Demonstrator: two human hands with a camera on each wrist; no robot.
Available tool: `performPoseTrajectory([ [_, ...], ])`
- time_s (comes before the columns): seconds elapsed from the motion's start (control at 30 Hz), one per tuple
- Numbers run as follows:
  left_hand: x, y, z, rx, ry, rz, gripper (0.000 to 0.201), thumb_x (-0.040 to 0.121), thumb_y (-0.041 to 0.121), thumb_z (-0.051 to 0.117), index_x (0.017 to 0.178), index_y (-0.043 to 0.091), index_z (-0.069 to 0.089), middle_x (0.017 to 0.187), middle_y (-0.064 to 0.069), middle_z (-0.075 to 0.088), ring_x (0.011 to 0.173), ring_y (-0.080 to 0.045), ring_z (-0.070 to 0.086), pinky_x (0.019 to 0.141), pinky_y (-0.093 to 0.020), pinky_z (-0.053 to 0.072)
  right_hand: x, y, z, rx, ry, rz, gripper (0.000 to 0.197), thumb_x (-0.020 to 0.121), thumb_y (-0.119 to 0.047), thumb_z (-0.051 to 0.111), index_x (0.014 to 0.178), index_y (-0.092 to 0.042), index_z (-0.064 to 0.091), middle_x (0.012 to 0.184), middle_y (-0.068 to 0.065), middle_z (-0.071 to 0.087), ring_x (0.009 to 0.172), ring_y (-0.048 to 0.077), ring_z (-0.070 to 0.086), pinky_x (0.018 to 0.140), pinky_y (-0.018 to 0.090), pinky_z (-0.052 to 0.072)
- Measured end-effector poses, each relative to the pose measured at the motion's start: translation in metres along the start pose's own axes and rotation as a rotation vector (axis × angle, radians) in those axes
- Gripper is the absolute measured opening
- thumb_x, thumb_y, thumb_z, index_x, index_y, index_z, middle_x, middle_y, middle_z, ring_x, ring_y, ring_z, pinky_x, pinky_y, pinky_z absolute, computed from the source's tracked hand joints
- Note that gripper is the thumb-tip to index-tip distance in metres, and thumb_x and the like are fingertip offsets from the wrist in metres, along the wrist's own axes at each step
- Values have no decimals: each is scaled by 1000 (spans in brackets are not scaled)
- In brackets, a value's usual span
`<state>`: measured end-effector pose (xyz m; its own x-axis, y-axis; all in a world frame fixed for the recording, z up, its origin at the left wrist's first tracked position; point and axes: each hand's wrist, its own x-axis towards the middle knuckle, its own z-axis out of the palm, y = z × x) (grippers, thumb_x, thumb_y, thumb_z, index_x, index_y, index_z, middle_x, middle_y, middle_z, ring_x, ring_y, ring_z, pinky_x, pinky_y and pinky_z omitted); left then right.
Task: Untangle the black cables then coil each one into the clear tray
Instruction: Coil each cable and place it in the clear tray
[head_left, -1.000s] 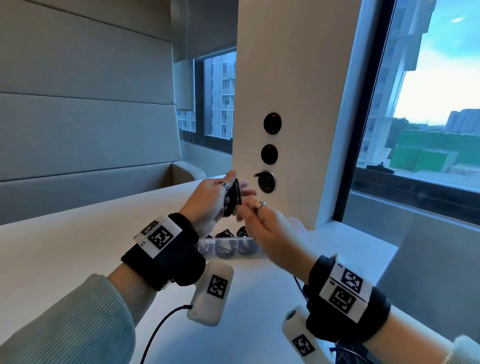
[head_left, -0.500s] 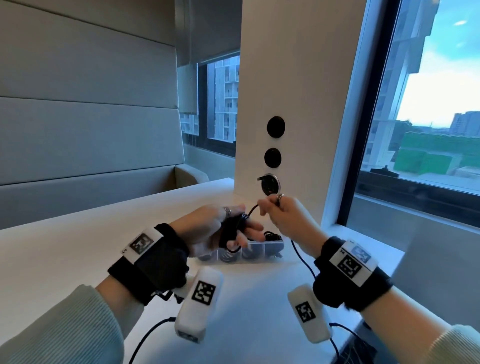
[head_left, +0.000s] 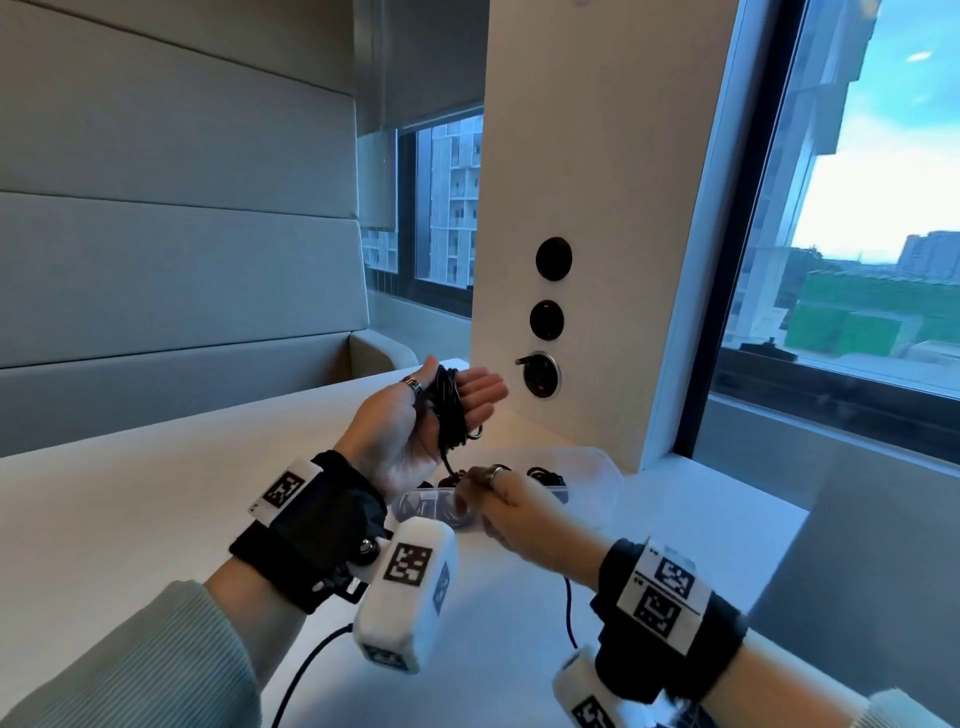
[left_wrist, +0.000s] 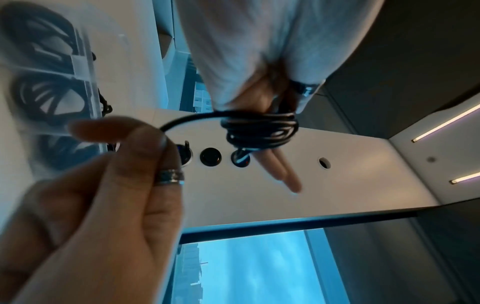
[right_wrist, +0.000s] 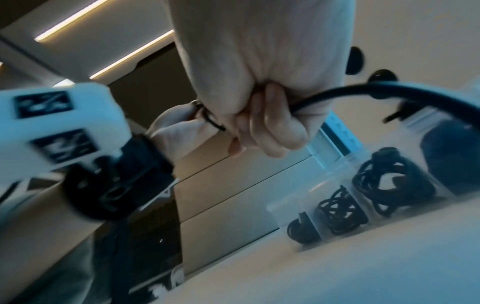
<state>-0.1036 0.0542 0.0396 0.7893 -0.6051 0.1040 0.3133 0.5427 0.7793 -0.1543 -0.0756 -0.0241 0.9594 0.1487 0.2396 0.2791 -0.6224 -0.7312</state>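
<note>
The left hand (head_left: 415, 421), palm up with fingers straight, wears the cable (head_left: 449, 410) coiled round them above the tray (head_left: 597, 467) on the table (head_left: 130, 509), while the lower, nearer right hand (head_left: 511, 506) pinches its tail hanging down toward the compartments.

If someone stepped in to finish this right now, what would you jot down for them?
Left hand: raised palm-up, fingers straight, black cable wound in loops around them.
Right hand: just below, pinching that cable's free tail.
Clear tray: on the white table behind the hands, at the foot of the pillar; at least three compartments already hold coiled cables.
Done: those coils.
Left: wind on the tail, slip the coil off the fingers, set it in the tray. A free compartment is not clearly visible.
</note>
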Motion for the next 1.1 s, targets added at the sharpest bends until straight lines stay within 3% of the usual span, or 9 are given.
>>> performPoseTrajectory([
  [0.13,-12,12,0,162,-90,-154,52,99,32,31,93,-5,67,68,-6,63,53,-11,60,52,-18,52,3,-3,-36,-136,173,46,34,99,-26,42,67,-18,51,51,-10,42,41,-6,44,49,10,34],
  [0.27,-17,11,2,431,-126,-321,45,98,30,31,97,-5,60,70,-10,65,55,-14,62,54,-21,52,18,0,-57,-131,324,9,31,94,-35,50,72,-16,61,56,-8,43,51,8,38,56,22,34],
  [0.33,-15,3,2,580,-126,-337,45,100,29,28,101,-5,57,76,-13,69,62,-18,66,62,-25,54,23,-9,-55,-129,379,-53,29,94,-30,52,71,-15,62,53,-10,41,46,5,35,51,16,30],
  [0.5,4,-5,-5,534,86,-10,46,101,32,29,99,-4,59,85,-17,67,67,-20,67,61,-22,53,14,-39,-37,-48,411,-189,23,97,-19,47,79,-9,59,56,-11,46,49,-2,47,54,11,36],
  [0.67,13,8,-12,51,155,234,47,102,32,24,101,-2,56,91,-15,70,74,-19,72,69,-25,58,-8,-39,-8,-159,37,-255,24,100,-18,38,83,-16,54,65,-12,48,58,-2,46,59,12,36],
  [0.77,2,13,-5,-76,47,120,56,101,33,26,93,-6,66,84,-15,73,69,-17,72,59,-23,58,-4,-23,-8,-228,-55,-130,23,101,-17,37,84,-16,52,65,-14,44,55,-3,45,59,12,36],
  [0.87,-11,14,-1,74,-63,-78,60,99,32,29,81,-5,73,80,-13,71,56,-13,66,52,-20,54,3,-10,-28,-190,125,15,29,99,-21,42,72,-19,50,60,-15,45,48,-6,47,55,9,34],
  [0.97,-16,11,-3,278,-115,-266,53,98,31,30,92,-7,66,75,-12,68,54,-13,62,51,-21,52,10,-2,-48,-171,256,35,28,96,-26,49,71,-15,57,57,-11,45,46,0,43,52,13,33],
  [1.1,-15,2,-7,540,-82,-322,48,100,31,26,101,-5,57,77,-13,70,56,-15,65,52,-21,52,19,-4,-57,-84,405,12,32,92,-35,53,69,-14,59,51,-6,35,44,8,28,48,21,26],
])
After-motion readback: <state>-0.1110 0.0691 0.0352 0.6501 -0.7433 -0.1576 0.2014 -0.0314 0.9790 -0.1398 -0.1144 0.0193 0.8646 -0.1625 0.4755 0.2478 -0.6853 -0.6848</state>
